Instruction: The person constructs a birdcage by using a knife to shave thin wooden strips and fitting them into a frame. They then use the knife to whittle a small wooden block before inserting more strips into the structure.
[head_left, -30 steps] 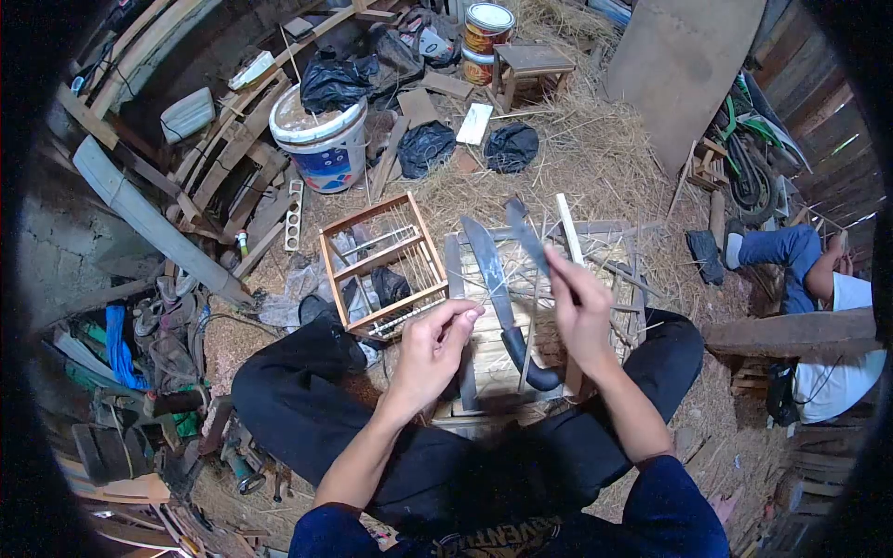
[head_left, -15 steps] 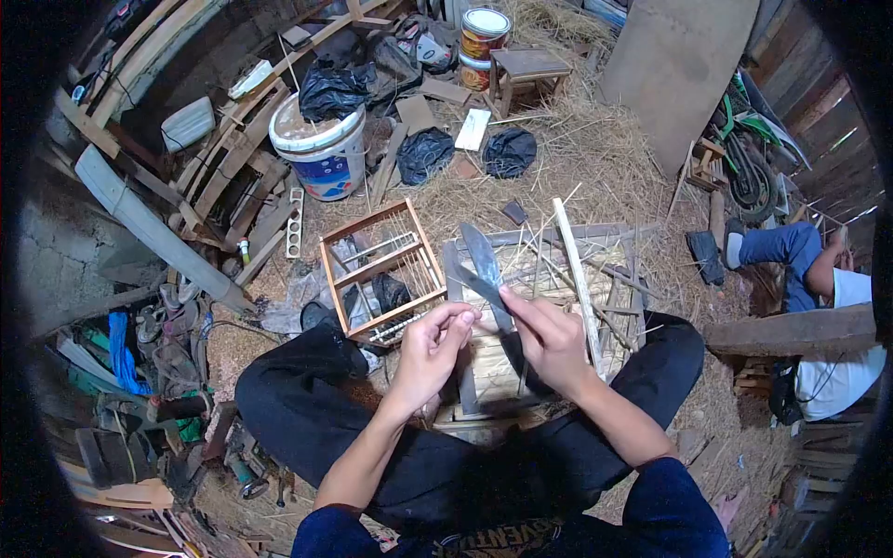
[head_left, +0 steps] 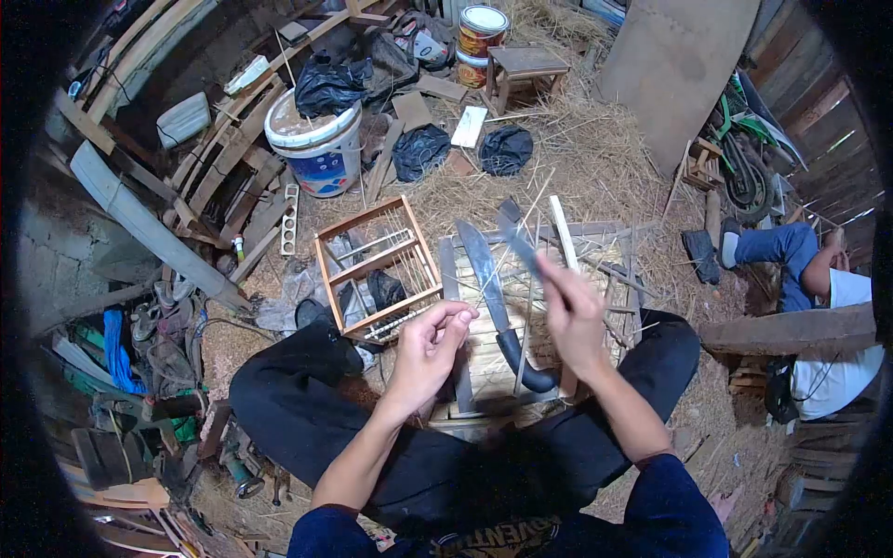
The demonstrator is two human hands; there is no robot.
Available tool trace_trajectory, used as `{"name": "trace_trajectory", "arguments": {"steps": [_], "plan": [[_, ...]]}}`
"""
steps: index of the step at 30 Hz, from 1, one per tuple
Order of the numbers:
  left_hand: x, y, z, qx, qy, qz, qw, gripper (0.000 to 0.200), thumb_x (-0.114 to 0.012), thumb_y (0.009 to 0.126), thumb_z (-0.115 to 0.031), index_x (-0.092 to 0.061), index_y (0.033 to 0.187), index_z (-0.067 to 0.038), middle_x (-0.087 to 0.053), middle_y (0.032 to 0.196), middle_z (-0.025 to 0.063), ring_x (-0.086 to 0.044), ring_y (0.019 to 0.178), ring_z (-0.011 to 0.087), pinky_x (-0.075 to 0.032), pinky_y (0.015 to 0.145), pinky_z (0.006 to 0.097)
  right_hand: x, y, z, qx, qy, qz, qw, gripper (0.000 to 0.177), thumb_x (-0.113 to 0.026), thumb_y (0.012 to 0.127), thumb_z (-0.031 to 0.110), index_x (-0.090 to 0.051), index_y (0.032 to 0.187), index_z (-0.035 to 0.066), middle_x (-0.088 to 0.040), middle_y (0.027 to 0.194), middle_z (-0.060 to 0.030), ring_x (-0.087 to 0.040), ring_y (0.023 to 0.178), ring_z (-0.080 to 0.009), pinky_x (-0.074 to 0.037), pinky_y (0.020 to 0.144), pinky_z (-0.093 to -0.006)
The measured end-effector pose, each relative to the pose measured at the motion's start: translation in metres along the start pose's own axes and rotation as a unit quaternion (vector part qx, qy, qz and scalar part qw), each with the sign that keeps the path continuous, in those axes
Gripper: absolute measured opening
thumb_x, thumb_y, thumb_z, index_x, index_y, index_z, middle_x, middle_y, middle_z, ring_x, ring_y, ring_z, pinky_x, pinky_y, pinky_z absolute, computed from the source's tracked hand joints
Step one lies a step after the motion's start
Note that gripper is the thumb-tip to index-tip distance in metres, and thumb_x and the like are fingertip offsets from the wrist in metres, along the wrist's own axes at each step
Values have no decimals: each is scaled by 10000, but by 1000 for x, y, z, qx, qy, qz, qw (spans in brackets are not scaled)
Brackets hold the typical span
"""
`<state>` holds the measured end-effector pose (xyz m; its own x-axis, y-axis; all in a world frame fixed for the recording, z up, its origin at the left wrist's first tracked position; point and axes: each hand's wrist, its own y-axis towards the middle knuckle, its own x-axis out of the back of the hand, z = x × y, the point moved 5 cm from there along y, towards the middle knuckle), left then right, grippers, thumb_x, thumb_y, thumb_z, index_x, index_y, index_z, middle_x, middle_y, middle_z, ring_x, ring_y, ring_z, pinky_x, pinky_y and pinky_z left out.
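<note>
Though it sat low before, right hand (head_left: 572,316) now raised, clenched on small knife (head_left: 521,242); left hand (head_left: 430,349) pinched closed

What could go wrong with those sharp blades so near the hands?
The right hand grips a knife close to the left hand; a slip might nick its fingers. A machete lies bare between both hands, so either could brush its edge. Loose straw could hide a dropped blade.
</note>
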<state>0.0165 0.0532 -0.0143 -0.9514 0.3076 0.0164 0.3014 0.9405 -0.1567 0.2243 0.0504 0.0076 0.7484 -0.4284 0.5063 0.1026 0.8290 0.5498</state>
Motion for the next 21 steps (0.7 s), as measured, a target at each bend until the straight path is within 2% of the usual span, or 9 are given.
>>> {"name": "trace_trajectory", "arguments": {"steps": [2, 3, 7, 10, 11, 12, 14, 18, 21], "plan": [[2, 3, 2, -6, -8, -16, 1000, 218, -562, 1026, -181, -655, 1082, 8, -575, 814, -42, -455, 707, 18, -382, 618, 195, -19, -21, 9, 15, 26, 86, 996, 381, -641, 854, -67, -691, 1212, 51, -702, 872, -144, -627, 653, -202, -487, 594, -314], [4, 3, 1, -3, -6, -18, 1000, 215, -569, 1023, -178, -656, 1082, 9, -591, 827, -37, -462, 713, 23, -388, 629, 198, -23, -25, 19, 53, 17, 115, 992, 482, -648, 815, -48, -676, 1265, 122, -636, 747, -133, -598, 566, -253, -486, 530, -354], [2, 0, -6, -20, 38, -10, 999, 215, -551, 1029, -158, -650, 1099, 19, -580, 834, -37, -466, 725, 15, -399, 631, 193, -3, -1, -3, 8, 0, 12, 1000, 426, -619, 873, -39, -657, 1278, 86, -716, 884, -155, -659, 634, -236, -518, 563, -334], [0, -2, -6, -21, 33, 1, 999, 213, -551, 1027, -145, -654, 1101, 27, -633, 890, -8, -498, 747, 24, -425, 657, 197, 1, 1, -6, -38, -11, 8, 999, 386, -597, 912, -31, -646, 1283, 60, -725, 979, -187, -695, 731, -230, -538, 625, -319], [1, -2, -1, -12, 19, 3, 1000, 213, -551, 1026, -144, -656, 1098, 27, -640, 898, -3, -502, 750, 24, -426, 659, 198, -5, -4, -4, 5, 31, -21, 999, 402, -614, 893, -36, -651, 1279, 70, -715, 919, -166, -669, 680, -235, -527, 600, -338], [2, -1, 1, -1, 7, 4, 1000, 212, -552, 1025, -143, -658, 1096, 27, -648, 906, 3, -505, 754, 24, -428, 661, 199, -10, -12, 4, 16, 1, 64, 998, 431, -641, 859, -35, -660, 1271, 90, -679, 821, -146, -635, 621, -250, -510, 566, -359], [4, 1, -1, 0, 20, -10, 1000, 215, -555, 1024, -150, -663, 1084, 26, -643, 895, 3, -502, 753, 22, -428, 662, 200, -18, -19, 17, 37, 17, 87, 995, 446, -649, 832, -36, -673, 1252, 108, -640, 750, -130, -618, 593, -265, -499, 544, -370], [0, -1, -2, -15, 43, 5, 999, 220, -561, 1020, -157, -665, 1091, 24, -644, 876, 0, -509, 750, 27, -432, 661, 206, 7, 5, -24, -17, 2, -40, 999, 387, -615, 894, -18, -673, 1258, 101, -697, 854, -157, -627, 596, -215, -492, 536, -334], [-2, -1, -3, -25, 55, 13, 998, 219, -563, 1017, -152, -665, 1101, 23, -654, 869, 1, -525, 755, 36, -443, 671, 212, 23, 14, -31, -43, -40, -79, 995, 394, -582, 906, -37, -673, 1261, 105, -708, 896, -174, -640, 627, -207, -493, 549, -309]]}}
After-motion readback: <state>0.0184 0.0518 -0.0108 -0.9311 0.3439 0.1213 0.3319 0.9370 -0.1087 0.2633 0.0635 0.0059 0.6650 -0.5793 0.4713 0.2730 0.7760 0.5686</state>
